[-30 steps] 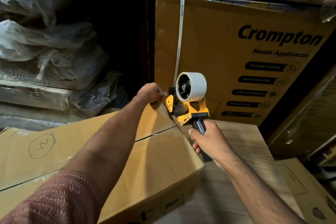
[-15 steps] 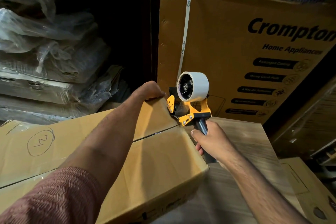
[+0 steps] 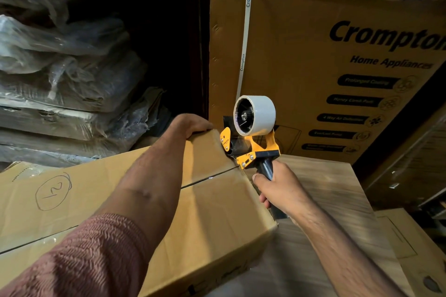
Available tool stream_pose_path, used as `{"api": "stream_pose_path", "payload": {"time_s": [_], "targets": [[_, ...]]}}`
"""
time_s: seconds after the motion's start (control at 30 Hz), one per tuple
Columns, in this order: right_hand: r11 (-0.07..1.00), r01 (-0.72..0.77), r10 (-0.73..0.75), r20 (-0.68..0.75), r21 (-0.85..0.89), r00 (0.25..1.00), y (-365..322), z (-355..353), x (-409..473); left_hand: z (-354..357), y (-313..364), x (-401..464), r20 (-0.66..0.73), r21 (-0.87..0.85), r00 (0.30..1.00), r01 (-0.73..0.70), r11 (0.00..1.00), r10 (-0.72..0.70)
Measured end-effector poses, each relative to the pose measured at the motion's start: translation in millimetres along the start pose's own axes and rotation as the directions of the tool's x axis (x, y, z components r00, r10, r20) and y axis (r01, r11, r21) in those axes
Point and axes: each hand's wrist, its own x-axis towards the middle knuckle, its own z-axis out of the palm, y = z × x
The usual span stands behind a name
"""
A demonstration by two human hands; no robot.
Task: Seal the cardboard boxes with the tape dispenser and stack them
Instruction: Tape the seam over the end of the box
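Our right hand [image 3: 277, 190] was clamped around the dark handle of the tape dispenser [image 3: 251, 137], whose mouth sat at the far end of the seam [image 3: 207, 177] on the cardboard box [image 3: 217, 219], just over the edge. The roll [image 3: 255, 114] stood above at twelve o'clock from the grip. Our left hand [image 3: 193, 125], at about ten o'clock from the dispenser, was closed over the box's far corner, fingers curled behind the flap and out of sight, pinning it flat.

To do the step well, we judged that the tape should bite on the end face first, then be drawn toward us, at six to seven o'clock, straight along the seam with steady downward pressure. The left hand needed to hold the flaps level so no gap opened. The box lay on a wood-grain surface [image 3: 333, 200], with a printed carton [image 3: 313, 55] upright behind it at twelve o'clock.
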Motion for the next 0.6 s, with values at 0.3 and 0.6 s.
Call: {"api": "stream_pose_path", "payload": {"time_s": [0.3,0.6], "targets": [[0.997,0.022,-0.023,-0.014,-0.072,1.0,-1.5,3.6,2.4,-9.4,-3.4,-15.6,-0.052,0.07,0.992,-0.115,0.991,0.118],[0.965,0.1,-0.108,-0.021,-0.244,0.994,-6.6,9.9,-6.7,40.6,-0.9,-23.8,-0.351,0.375,0.883,-0.173,0.911,0.312]]}}
